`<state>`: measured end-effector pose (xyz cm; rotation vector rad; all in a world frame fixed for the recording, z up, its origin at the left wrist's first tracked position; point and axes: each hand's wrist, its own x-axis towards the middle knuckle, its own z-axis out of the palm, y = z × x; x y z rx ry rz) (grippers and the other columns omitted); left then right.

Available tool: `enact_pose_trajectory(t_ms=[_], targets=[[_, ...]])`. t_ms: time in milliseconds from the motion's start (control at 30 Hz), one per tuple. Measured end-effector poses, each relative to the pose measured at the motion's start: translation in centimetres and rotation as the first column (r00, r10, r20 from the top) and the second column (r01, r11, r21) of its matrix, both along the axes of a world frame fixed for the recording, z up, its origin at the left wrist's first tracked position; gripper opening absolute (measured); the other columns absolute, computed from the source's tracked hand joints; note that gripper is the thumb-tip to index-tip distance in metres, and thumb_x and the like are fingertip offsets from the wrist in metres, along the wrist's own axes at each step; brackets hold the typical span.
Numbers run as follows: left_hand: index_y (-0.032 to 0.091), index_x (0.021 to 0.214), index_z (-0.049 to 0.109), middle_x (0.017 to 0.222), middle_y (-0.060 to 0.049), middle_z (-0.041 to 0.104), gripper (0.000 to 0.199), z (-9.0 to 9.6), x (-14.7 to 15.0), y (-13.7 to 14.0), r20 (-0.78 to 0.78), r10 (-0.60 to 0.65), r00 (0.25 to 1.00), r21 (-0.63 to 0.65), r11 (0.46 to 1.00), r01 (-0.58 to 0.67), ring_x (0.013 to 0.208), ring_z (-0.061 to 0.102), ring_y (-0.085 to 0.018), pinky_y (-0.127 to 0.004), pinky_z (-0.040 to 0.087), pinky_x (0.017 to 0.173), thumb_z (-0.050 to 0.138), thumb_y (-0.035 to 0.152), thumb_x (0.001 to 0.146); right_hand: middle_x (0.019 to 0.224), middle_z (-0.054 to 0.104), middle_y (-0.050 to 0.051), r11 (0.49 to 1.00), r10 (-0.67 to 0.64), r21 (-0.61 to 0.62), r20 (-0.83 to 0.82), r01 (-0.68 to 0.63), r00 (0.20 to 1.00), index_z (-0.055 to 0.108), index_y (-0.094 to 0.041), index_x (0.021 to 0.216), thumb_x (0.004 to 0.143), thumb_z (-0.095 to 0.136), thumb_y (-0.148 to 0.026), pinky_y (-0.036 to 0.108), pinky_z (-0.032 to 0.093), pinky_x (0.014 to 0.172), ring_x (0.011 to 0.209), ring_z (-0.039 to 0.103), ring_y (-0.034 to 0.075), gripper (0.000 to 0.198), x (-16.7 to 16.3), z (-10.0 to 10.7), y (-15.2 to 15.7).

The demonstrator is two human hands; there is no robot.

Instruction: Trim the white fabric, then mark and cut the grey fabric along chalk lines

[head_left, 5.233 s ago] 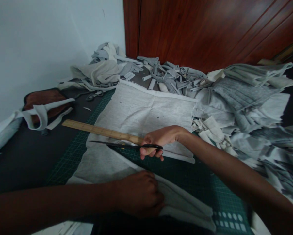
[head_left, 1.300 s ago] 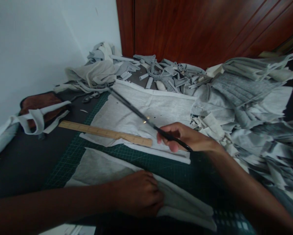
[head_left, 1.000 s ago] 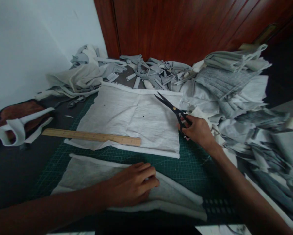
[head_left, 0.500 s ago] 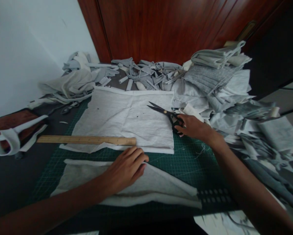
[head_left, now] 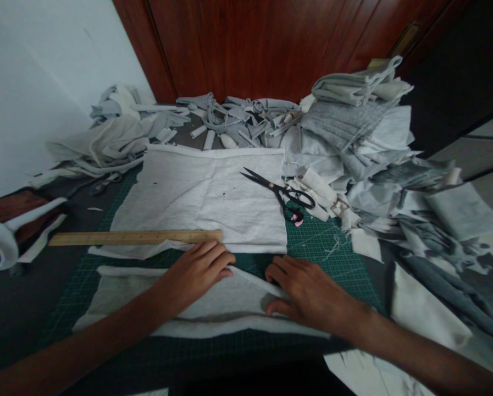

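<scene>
Nearest me lies a narrow pale grey piece of fabric (head_left: 230,302) with turned edges. At its far edge, the fingers and thumb of my left hand (head_left: 200,269) are closed together on the fabric. My right hand (head_left: 308,289) is over the right part of the same piece, fingers bent and thumb held apart, with nothing gripped between them. Black scissors (head_left: 272,186) lie with blades parted, the tips on a wider light fabric panel (head_left: 188,192). A wooden ruler (head_left: 134,237) lies along that panel's near side, close to my left fingertips.
A green cutting mat (head_left: 312,242) lies under the work. Folded fabrics (head_left: 353,118) are heaped at the right, and rolled scraps (head_left: 250,118) line the back by the wooden door (head_left: 246,44). More cloth (head_left: 110,135) is piled at the left beside the wall.
My right hand has let go of the scissors, leaving them by the wider panel, and has moved down to the near fabric. My left hand stays at that fabric's edge.
</scene>
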<state>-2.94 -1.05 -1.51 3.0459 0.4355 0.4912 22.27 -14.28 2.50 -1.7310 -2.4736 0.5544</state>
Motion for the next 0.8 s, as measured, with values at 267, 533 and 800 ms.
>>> enact_pose_trajectory(t_ms=[267,533,800], targets=[[0.020,0.103,0.066,0.102,-0.007,0.070,0.032,1.2,-5.5,0.8,-0.012,0.086,0.996,0.101,0.991,-0.085,0.102,0.064,-0.026,-0.041,0.046,0.096,0.036,0.026,0.113,0.093,0.073,0.005,0.997,-0.054,0.051,0.040,0.052,0.998,0.063,-0.019,0.096,0.095,0.063,-0.014,0.033,0.048,0.070,0.085,0.071,0.022,0.005,2.7,-0.2,-0.4],[0.021,0.105,0.066,0.103,-0.006,0.075,0.038,1.0,-9.6,2.0,-0.034,0.300,0.953,-0.015,0.954,-0.301,0.095,0.071,-0.025,-0.038,0.054,0.089,0.034,0.041,0.114,0.082,0.076,0.001,0.976,-0.121,0.165,-0.113,0.139,0.986,0.059,-0.022,0.122,0.114,0.039,-0.044,0.029,0.044,0.061,0.064,0.072,0.019,0.030,4.8,0.7,2.0],[0.010,0.125,0.062,0.111,-0.003,0.072,0.069,12.4,-4.8,8.2,0.176,0.638,0.750,-0.008,0.762,-0.647,0.097,0.069,-0.016,-0.032,0.051,0.097,0.023,0.064,0.110,0.091,0.077,0.006,0.850,-0.164,0.496,-0.077,0.180,0.983,0.070,-0.020,0.108,0.107,0.059,-0.046,0.033,0.051,0.072,0.078,0.072,0.021,0.028,7.9,7.6,10.4]])
